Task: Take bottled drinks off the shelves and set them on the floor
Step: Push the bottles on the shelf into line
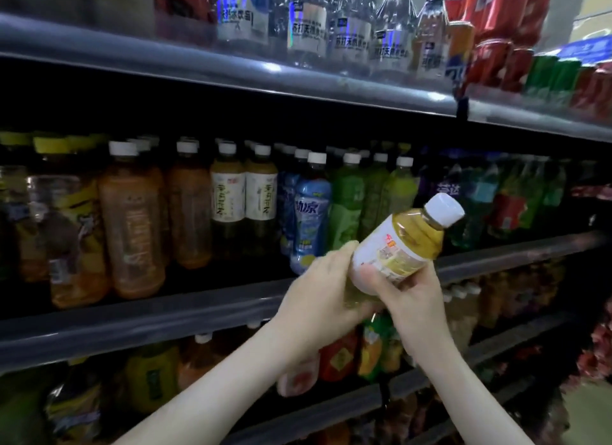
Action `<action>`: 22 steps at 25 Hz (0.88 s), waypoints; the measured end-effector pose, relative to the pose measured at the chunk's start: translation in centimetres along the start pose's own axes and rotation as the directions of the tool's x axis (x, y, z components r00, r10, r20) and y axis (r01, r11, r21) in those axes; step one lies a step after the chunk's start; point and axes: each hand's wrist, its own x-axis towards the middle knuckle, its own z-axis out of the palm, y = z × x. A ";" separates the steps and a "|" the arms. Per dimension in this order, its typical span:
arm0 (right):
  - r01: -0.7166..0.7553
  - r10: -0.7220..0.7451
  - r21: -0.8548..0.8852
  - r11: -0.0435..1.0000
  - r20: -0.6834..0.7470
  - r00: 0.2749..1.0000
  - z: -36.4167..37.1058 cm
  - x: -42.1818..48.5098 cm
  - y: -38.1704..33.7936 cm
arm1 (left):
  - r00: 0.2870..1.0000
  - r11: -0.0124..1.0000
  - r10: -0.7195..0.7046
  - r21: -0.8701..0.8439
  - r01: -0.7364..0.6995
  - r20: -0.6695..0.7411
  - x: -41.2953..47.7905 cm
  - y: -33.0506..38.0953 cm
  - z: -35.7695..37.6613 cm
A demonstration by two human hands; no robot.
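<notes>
Before the middle shelf (165, 315), left hand (318, 298) and right hand (415, 295) both grip a white-capped bottle (407, 242) — label writing blurred.

Three dark shelves run one above the other; the top shelf (231, 70) carries a row of clear bottles (308, 30) with pale labels, then red cans (490, 60) and green cans (546, 76) to the right. The middle shelf (132, 325) holds upright rows: yellow-capped bottles (63, 212) at the left, orange tea bottles (132, 226), two white-labelled bottles (228, 196), a blue bottle (311, 212), green bottles (347, 206), then dark soda bottles (477, 196). The lower shelf (347, 408) bears a red-labelled bottle (337, 358) among others, blurred.
</notes>
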 end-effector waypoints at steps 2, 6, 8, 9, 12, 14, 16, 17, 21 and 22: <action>0.045 -0.052 0.048 0.998 0.170 0.984 0.9 2.3 0.4 | 0.983 0.997 -0.077 0.006 0.079 -0.168 1.3 -0.2 0.0; 0.127 -0.128 0.038 0.991 0.508 0.852 2.6 6.4 1.4 | 0.860 0.952 -0.296 -0.057 0.300 -0.416 1.1 -2.2 -2.0; 0.286 -0.185 -0.119 0.951 0.523 0.832 3.5 7.6 3.2 | 0.745 0.883 -0.436 -0.081 0.462 -0.504 0.9 -3.6 -3.7; 0.364 -0.227 -0.195 0.911 0.500 0.836 4.1 7.9 4.1 | 0.689 0.843 -0.490 -0.089 0.530 -0.533 0.9 -4.4 -4.5; 0.561 -0.415 -0.340 0.755 0.415 0.810 6.9 7.9 6.0 | 0.598 0.734 -0.616 -0.098 0.673 -0.513 1.0 -6.6 -6.6; 0.585 -0.494 -0.469 0.662 0.314 0.811 8.8 7.5 6.5 | 0.582 0.677 -0.683 -0.083 0.731 -0.441 1.2 -7.7 -7.0; 0.518 -0.496 -0.591 0.618 0.218 0.840 10.3 7.3 7.0 | 0.588 0.655 -0.712 -0.058 0.754 -0.384 1.4 -8.6 -7.1; 0.490 -0.489 -0.630 0.602 0.194 0.850 10.9 7.3 7.4 | 0.602 0.658 -0.710 -0.038 0.752 -0.366 1.6 -9.1 -7.2; 0.464 -0.494 -0.708 0.532 0.186 0.850 12.0 7.2 9.3 | 0.671 0.682 -0.683 0.076 0.727 -0.290 2.7 -10.7 -6.8; 0.453 -0.486 -0.719 0.527 0.182 0.855 12.1 7.1 9.6 | 0.679 0.678 -0.682 0.114 0.726 -0.271 2.8 -10.9 -6.7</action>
